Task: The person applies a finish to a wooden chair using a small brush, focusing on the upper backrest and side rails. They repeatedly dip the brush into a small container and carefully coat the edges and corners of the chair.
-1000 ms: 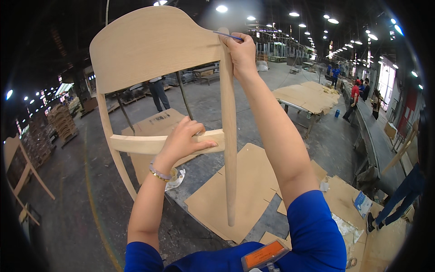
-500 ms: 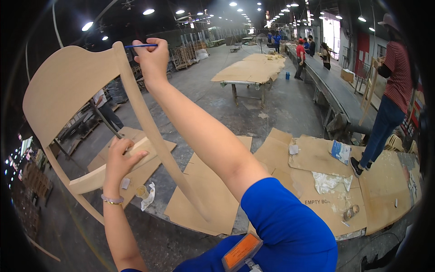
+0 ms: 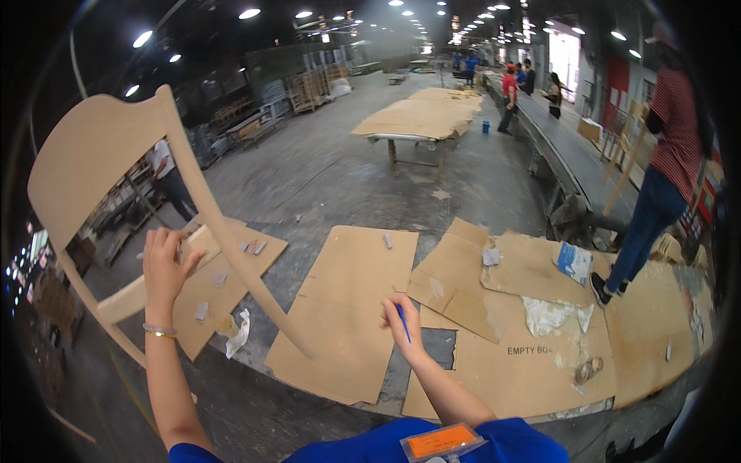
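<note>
- Far left: the pale wooden chair frame (image 3: 100, 154), tipped over sideways a bit. Curved backrest is up top, and the long axis of its nearer leg slants from upper left to lower right, foot end over a cardboard sheet (image 3: 340, 309). Can't tell if it's touching.
- Left hand (image 3: 164, 266) is gripping the crossbar (image 3: 123, 301), thumb on the right side of the hand.
- Right of that, a little tub (image 3: 229, 327) next to some crumpled white stuff (image 3: 240, 336). Contents too small to make out, sorry.
- Middle: right hand (image 3: 401, 322) is off the frame, closed around a skinny blue pen-like tool (image 3: 404, 325). It runs nearly up-down, lower end leaning slightly right. No clue which end is the tip.
- Over right: a blue-and-white pack (image 3: 575, 262) lying on cardboard; can't see what's inside.
</note>
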A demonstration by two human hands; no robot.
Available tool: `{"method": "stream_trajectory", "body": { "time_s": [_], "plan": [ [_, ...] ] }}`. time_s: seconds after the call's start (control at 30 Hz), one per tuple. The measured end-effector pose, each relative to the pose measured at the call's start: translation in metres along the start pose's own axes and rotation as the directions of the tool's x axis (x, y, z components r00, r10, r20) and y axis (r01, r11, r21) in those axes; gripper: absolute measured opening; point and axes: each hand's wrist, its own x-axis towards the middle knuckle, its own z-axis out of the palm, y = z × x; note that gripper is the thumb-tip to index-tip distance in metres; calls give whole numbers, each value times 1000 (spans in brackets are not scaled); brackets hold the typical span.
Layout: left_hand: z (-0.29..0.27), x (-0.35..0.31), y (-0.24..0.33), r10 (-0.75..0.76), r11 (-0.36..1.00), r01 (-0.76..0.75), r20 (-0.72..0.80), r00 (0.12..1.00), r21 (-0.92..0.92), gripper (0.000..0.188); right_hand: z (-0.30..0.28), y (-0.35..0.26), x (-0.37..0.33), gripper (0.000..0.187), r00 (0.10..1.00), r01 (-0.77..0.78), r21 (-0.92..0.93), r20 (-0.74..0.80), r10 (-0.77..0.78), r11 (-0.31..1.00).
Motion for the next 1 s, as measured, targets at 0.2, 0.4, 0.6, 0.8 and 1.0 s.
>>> {"method": "stream_trajectory", "body": {
  "time_s": [0.2, 0.4, 0.6, 0.8, 1.0],
  "plan": [
    [-40, -83, -59, -370, 926, 370, -382, 847, -75, 14, 26, 11, -70, 19, 999, -50, -74, -4, 50, 996],
    [-92, -224, -228, -668, 676, 706, -581, 464, -213, 18, 167, -32, -99, 26, 934, 352, -326, 65, -351, 877],
    [-55, -308, -347, -912, 268, 821, 143, 386, -505, 53, 323, -38, -68, 34, 832, 502, -157, -179, -524, 851],
    [-21, -317, -367, -651, -24, 819, 630, 423, -574, 62, 380, -47, -81, 36, 677, 547, -328, -368, -637, 771],
    [17, -313, -365, -531, 59, 788, 649, 544, -613, 54, 360, -51, -83, 33, 559, 546, -410, -470, -683, 730]
  ]
}}
